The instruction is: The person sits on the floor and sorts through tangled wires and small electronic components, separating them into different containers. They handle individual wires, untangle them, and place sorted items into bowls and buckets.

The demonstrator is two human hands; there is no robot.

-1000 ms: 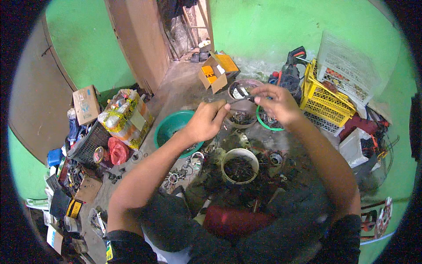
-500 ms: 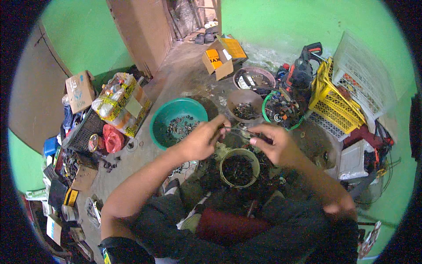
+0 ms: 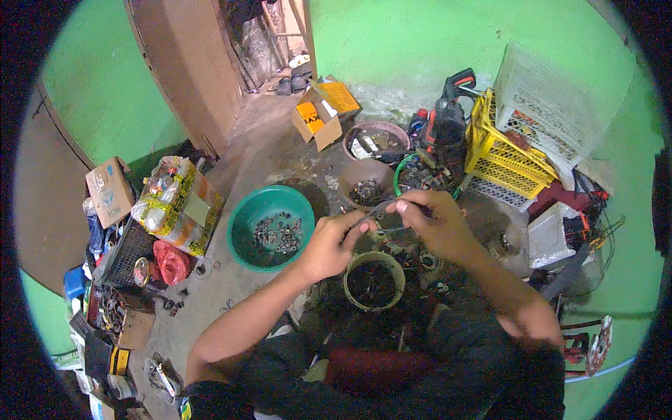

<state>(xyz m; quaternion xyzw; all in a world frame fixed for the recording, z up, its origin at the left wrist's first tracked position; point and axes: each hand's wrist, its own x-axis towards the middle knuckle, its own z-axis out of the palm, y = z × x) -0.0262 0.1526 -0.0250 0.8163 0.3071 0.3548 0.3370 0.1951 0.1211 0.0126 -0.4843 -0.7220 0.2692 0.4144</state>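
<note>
Hands meet above a round tin (image 3: 374,281) of dark scrap on the floor: left hand (image 3: 329,245) and right hand (image 3: 428,222) each pinched on an end of a thin dark ring or wire (image 3: 386,215). Best kept taut, low over the tin, grip close to the fingertips. Hard to tell what the thin piece is; small bits in the green basin (image 3: 271,227) too blurred to name.

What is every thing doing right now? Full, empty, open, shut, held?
Left hand: pinching the thin ring.
Right hand: pinching the same ring.
Thin ring: held up between both hands.
Green basin: upright, a few small metal parts inside.
Round tin: open, dark bits inside.
Brown bowl: upright, holds parts.
Orange box: flaps open.
Yellow crate: tilted, leaning.
</note>
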